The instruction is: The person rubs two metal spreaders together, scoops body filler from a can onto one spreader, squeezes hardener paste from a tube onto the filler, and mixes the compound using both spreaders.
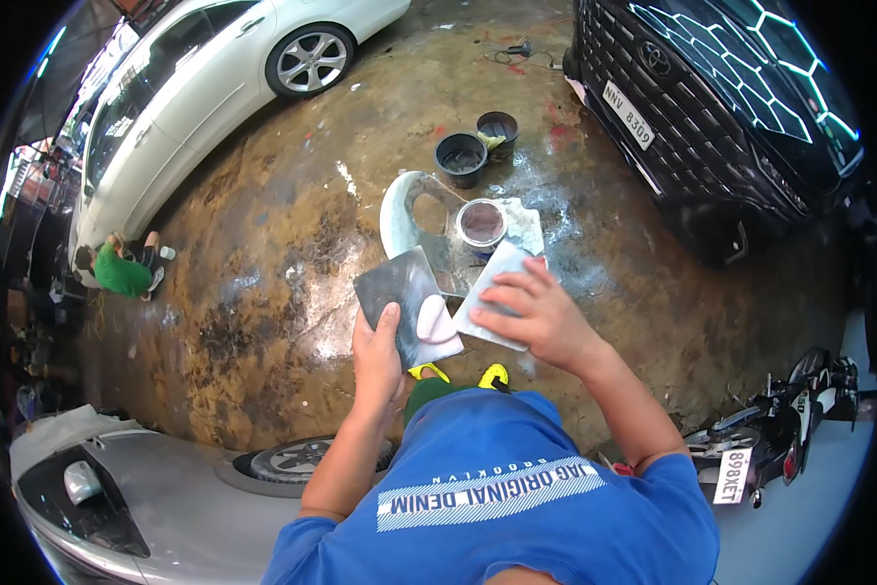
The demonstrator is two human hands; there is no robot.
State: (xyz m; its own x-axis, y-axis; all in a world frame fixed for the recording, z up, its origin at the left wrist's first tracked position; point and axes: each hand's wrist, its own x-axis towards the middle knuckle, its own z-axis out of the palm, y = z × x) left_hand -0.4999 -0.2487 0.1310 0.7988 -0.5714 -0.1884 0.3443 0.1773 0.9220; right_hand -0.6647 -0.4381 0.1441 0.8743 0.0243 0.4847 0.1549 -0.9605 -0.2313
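Observation:
My left hand grips a dark, flat mixing board by its near left side, thumb on top and the other fingers mostly hidden beneath. A smooth mound of pale pink paste sits toward the board's right edge, with a whitish smear around it. My right hand holds a wide, pale flat spreader, its fingers laid over the upper face. The spreader's lower left corner is close to the paste; whether they touch I cannot tell. Beyond both hands, an open round can stands on a paint-stained white stand.
Two black buckets stand past the can, a yellowish cloth on one. A white car, a black vehicle, a silver car and a motorcycle surround the stained floor. A person in green crouches beside the white car.

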